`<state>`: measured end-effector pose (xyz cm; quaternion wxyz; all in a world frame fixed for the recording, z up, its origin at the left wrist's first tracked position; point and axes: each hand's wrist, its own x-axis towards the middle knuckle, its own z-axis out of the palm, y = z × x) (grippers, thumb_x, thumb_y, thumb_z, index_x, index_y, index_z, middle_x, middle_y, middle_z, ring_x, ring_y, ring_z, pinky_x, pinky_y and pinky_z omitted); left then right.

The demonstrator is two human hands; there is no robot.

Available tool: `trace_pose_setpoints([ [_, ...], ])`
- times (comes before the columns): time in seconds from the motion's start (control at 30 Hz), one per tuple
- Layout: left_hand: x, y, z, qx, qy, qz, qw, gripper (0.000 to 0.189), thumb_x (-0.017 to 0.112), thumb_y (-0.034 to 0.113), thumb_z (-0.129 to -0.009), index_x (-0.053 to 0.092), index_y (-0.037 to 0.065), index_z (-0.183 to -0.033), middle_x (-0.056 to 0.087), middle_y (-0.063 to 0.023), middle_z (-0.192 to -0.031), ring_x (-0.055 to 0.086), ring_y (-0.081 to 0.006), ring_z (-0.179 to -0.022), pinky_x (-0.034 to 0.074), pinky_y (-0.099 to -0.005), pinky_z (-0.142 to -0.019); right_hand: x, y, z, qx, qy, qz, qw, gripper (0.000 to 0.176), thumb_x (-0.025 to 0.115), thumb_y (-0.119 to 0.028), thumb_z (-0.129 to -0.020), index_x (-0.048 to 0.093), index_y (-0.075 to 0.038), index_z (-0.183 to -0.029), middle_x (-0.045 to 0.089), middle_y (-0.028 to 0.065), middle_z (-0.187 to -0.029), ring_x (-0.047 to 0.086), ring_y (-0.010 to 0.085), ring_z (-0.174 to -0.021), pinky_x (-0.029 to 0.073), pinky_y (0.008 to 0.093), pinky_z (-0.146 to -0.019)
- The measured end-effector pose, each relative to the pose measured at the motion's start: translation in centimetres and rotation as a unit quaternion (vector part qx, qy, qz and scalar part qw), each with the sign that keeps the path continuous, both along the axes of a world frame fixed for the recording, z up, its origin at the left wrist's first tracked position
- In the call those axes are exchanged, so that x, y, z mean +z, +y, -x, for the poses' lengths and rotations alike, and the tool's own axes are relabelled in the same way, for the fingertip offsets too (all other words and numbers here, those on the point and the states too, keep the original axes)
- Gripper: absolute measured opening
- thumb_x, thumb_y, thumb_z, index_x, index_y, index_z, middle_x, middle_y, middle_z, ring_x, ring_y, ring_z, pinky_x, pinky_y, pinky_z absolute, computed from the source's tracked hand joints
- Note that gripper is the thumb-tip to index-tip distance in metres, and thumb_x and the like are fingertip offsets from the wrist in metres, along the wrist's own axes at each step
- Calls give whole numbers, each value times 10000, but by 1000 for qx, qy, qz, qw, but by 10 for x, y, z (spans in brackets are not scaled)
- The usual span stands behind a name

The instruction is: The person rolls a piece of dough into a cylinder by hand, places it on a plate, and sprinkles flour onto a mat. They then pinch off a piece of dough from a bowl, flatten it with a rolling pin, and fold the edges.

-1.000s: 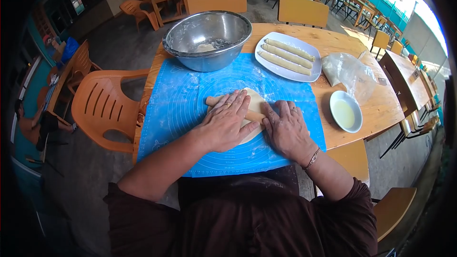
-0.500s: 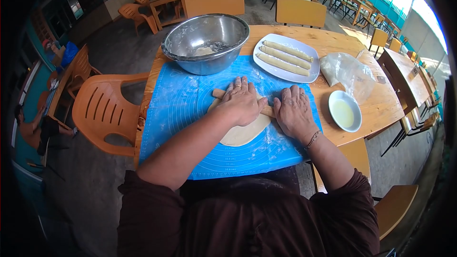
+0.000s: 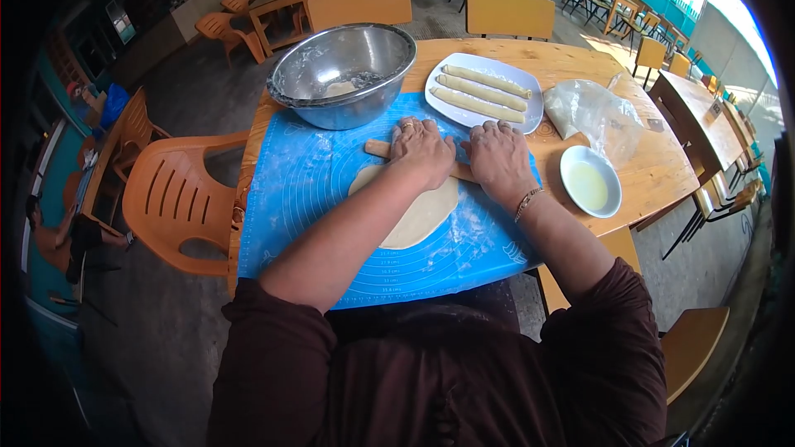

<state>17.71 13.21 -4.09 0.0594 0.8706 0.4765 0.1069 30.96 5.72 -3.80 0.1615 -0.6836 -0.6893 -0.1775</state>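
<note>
A flat round of dough lies on the blue measuring mat, which is dusted with flour. Across the dough's far side runs a wooden rolling pin. Over its middle, my left hand is closed with the palm on the wood. My right hand bends round the pin's right part, hiding that end. Just beyond the hands, a white plate holds three pale rolled dough strips. Behind my left hand stands a steel mixing bowl with some dough and flour inside.
On the table's right are a small white bowl of pale yellowish liquid and a clear plastic bag of white powder. An orange chair stands at the left, yellow chairs at the far side. A person sits at far left.
Both hands and the rolling pin have moved away from me, toward the dough's far edge, so more dough shows. The whole view has shifted slightly.
</note>
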Motion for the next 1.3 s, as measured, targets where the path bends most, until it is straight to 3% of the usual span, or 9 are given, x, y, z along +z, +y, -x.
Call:
trace_pose_setpoints([
  [0.17, -4, 4, 33, -105, -102, -36, 989, 394, 568, 306, -944, 591, -55, -1100, 580, -230, -1125, 519, -371, -1118, 397, -452, -999, 32, -31, 8, -10, 87, 179, 980, 300, 617, -350, -881, 660, -57, -934, 651, 159, -992, 631, 315, -948, 469, 425, -827],
  [0.3, 5, 0, 94, -227, -47, -58, 971, 255, 663, 267, -892, 643, 19, -948, 596, -177, -1083, 541, -340, -1044, 421, -432, -956, 7, -59, -10, 141, 46, 60, 987, 198, 631, -198, -853, 670, -43, -969, 610, 176, -955, 627, 342, -901, 490, 439, -797],
  [0.43, 19, -4, 107, -214, -72, -49, 973, 222, 717, 195, -839, 626, 19, -940, 584, -165, -1038, 546, -341, -1014, 428, -427, -939, 22, -41, -24, 156, 200, 66, 965, 178, 635, -27, -802, 668, -43, -976, 605, 147, -936, 599, 354, -961, 495, 421, -835],
  [0.5, 40, -20, 110, -187, -123, -179, 958, 236, 751, 133, -791, 611, 11, -936, 563, -153, -994, 549, -334, -995, 430, -433, -907, 50, -38, -20, 184, 181, 13, 966, 187, 637, -16, -793, 674, -45, -974, 602, 145, -932, 598, 350, -950, 496, 420, -833],
  [0.73, 33, -100, 167, -144, -120, -85, 979, 239, 753, 79, -765, 562, 5, -888, 519, -158, -977, 521, -344, -951, 409, -466, -841, 33, -60, 15, 288, 141, 37, 947, 235, 632, -32, -802, 702, -49, -1025, 570, 121, -959, 567, 308, -946, 481, 401, -856],
  [0.83, 8, -108, 174, -121, -86, 26, 989, 366, 708, 174, -842, 562, -51, -1092, 497, -245, -1187, 451, -438, -1183, 378, -501, -981, 13, -62, 22, 262, 112, 156, 946, 372, 617, -138, -852, 629, -31, -1209, 568, 166, -1158, 534, 355, -1140, 442, 432, -984],
  [0.9, 0, -112, 170, -87, 11, -129, 988, 714, 566, 418, -941, 405, -136, -1361, 287, -340, -1468, 154, -501, -1427, 138, -594, -1154, 3, -63, 30, 240, -24, 60, 969, 588, 529, -321, -946, 428, 18, -1415, 429, 241, -1427, 353, 413, -1378, 297, 481, -1143],
  [1.0, 3, -108, 169, -79, 31, -50, 995, 892, 418, 555, -967, 200, -148, -1469, 98, -361, -1552, -58, -501, -1462, -71, -640, -1143, 7, -59, 35, 202, 15, 168, 965, 756, 401, -476, -993, 233, 66, -1492, 227, 267, -1561, 135, 416, -1478, 129, 501, -1208],
  [1.3, 9, -53, 166, 88, 80, 8, 993, 737, 315, 437, -1024, 217, -144, -1466, 90, -309, -1580, -69, -443, -1480, -65, -611, -1158, 6, 20, 62, 135, 13, 194, 971, 709, 283, -517, -1015, 296, -4, -1505, 184, 281, -1571, 92, 421, -1483, 102, 486, -1214],
])
